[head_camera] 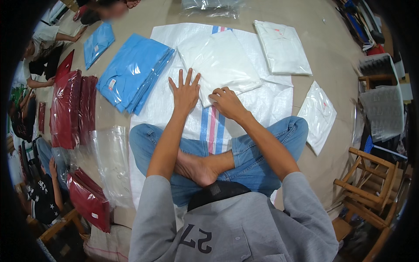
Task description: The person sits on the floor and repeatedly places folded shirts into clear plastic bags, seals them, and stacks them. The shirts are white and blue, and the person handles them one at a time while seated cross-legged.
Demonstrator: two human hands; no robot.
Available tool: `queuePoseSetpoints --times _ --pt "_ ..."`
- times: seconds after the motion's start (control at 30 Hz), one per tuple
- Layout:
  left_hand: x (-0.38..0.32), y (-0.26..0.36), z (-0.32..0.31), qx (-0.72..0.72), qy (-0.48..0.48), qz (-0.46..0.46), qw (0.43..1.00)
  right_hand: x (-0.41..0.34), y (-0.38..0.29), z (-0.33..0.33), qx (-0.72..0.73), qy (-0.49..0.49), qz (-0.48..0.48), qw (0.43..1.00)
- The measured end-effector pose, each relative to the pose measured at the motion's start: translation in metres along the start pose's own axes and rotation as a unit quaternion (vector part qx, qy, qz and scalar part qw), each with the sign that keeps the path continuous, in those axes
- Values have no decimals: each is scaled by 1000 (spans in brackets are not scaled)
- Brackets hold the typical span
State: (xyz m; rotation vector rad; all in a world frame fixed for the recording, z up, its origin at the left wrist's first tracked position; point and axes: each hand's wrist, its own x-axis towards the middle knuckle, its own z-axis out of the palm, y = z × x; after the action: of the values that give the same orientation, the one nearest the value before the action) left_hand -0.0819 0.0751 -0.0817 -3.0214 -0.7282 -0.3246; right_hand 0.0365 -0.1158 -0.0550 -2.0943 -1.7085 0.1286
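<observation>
A folded white garment in a clear plastic bag point(226, 62) lies aslant on a white woven plastic sheet point(170, 129) with blue and pink stripes, in front of my crossed legs. My left hand point(186, 91) rests with spread fingers at the bag's left edge. At its near corner, the curled fingers of my right hand point(229, 103) touch the plastic; whether they pinch it is hidden. Left of the sheet's middle sits a stack of bagged blue garments point(136, 72). Bagged white garments point(283, 49) lie at the far right, partly on the sheet.
Another bagged white garment point(317, 116) is on the floor at right. Bagged dark red garments point(65, 111) and clear plastic bags point(111, 167) lie at left, near several seated people. Wooden stools point(370, 177) stand at right. More clear plastic packages point(211, 5) are at the top.
</observation>
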Motion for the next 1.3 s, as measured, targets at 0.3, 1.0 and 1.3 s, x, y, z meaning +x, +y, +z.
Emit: queuePoseSetpoints --times 0.3,1.0,1.3 --pt "-12 -6 -1 -59 -10 10 998 23 -21 30 14 34 -5 999" --pt "-14 -23 12 -98 -75 75 989 36 -12 29 51 5 -75 996" --pt "-15 -21 11 -107 -81 67 989 29 -16 -15 117 -159 -46 979"
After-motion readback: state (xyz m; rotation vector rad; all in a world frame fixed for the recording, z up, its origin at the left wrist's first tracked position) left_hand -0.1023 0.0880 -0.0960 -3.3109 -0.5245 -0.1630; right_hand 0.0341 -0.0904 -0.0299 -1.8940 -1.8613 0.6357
